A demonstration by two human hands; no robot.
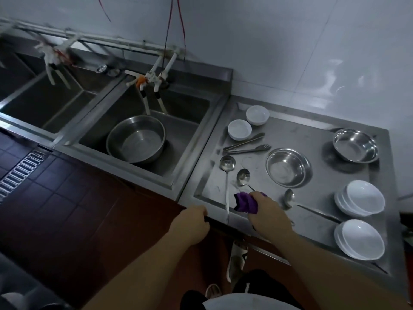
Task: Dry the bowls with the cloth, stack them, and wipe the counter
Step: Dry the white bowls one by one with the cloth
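My right hand (267, 212) grips a bunched purple cloth (245, 202) near the front edge of the steel counter (312, 139). My left hand (191, 222) curls over the counter's front lip, to the left of the cloth. Two stacks of white bowls stand at the right: one (361, 196) farther back, one (359, 239) nearer me. Two single white bowls (239, 129) (257, 114) sit at the counter's back left. A shallow steel bowl (287, 167) lies in the middle and a deeper steel bowl (355, 145) at the back right.
Ladles (226, 166) (243, 176) (289, 198) and tongs (248, 146) lie on the counter's left and middle. A sink (185, 130) to the left holds a large steel basin (136, 139) under white taps (154, 79). A second sink (40, 104) lies farther left. Tiled floor is below.
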